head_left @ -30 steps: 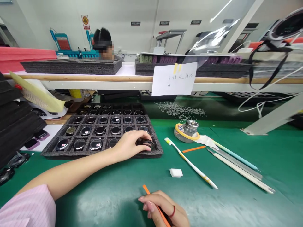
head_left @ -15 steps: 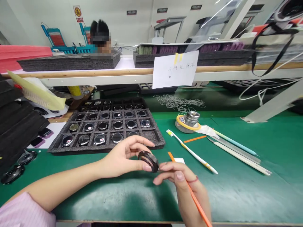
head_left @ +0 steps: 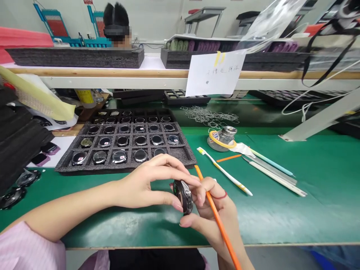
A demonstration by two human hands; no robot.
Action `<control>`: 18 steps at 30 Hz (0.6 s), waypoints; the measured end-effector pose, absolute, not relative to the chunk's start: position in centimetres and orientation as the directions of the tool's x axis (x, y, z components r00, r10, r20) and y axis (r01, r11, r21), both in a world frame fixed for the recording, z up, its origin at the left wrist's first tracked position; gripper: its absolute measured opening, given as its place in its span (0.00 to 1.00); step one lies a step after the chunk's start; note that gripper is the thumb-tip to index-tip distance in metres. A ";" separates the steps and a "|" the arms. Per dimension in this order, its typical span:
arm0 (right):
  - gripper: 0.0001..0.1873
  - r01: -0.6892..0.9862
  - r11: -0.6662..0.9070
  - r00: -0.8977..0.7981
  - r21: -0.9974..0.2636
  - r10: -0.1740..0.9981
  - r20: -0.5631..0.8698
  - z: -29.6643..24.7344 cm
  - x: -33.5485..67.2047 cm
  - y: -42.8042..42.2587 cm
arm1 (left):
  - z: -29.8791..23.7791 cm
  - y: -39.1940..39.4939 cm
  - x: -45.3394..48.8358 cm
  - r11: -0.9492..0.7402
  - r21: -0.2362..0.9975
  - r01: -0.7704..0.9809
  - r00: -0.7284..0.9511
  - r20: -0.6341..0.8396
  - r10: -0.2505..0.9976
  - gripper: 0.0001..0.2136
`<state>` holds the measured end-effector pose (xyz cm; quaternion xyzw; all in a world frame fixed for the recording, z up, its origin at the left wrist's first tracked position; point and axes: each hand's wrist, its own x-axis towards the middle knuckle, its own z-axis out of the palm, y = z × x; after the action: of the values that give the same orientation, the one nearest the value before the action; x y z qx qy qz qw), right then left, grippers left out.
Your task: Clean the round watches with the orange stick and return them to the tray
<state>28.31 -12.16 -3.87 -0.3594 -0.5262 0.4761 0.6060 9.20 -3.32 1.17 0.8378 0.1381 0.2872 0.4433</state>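
Note:
A round black watch body is held on edge above the green bench top, its side with a crown toward my right hand. My left hand grips it from the left, thumb below and fingers arched over the top. Thumb and fingertips of my right hand reach the watch's right side. A long orange stick runs slantwise through my right hand, its flat tip pointing up and away from the watch. Behind my left hand is a black foam tray with several round watches in its compartments.
To the right lie a toothbrush, a short orange strip, a light-blue pen and a pale flat tool. Behind them stands a metal bottle. Thin wire-like loops lie farther back. A shelf edge crosses above.
The watch has turned more upright, showing its crowned side. My right hand's thumb and fingers have closed in on it. The camera view has tilted down slightly.

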 end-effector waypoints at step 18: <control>0.24 -0.054 0.397 0.172 -0.916 0.908 0.383 -3.9 27.4 -12.6 | 0.4 -5.0 9.9 -0.317 0.948 -0.020 0.729 0.231 0.645 0.17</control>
<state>27.39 -12.57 -3.94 -0.4057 -0.5261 0.3704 0.6492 9.90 -5.04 0.43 0.7522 0.2075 0.3044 0.5463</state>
